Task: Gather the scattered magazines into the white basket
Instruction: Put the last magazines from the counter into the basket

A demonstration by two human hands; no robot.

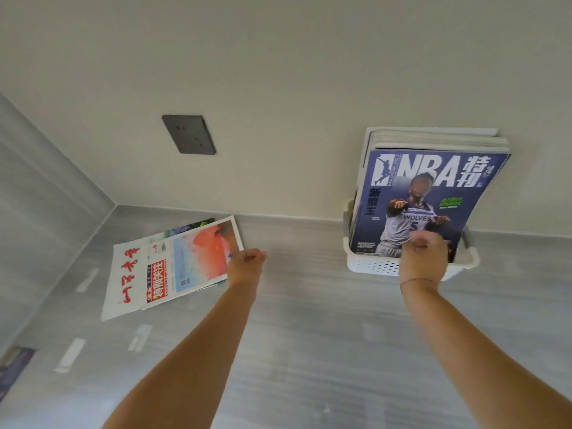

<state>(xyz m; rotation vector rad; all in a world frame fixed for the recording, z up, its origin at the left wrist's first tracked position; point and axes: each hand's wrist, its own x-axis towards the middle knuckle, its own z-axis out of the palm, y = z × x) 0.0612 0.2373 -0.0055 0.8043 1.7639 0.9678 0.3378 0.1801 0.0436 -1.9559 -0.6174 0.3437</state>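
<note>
On the grey streaked surface (309,335) lay a white, red-lettered paper magazine (161,267); the left hand (246,264) pinched its right corner, fingers curled; the right hand (424,258) gripped the blue glossy NBA magazine (427,187) by its lower edge, upright in the white perforated plastic basket (371,265).

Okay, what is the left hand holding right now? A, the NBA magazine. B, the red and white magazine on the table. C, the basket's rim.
B: the left hand grips the edge of the red and white magazine on the table; the right hand holds the NBA magazine in the basket.
</note>
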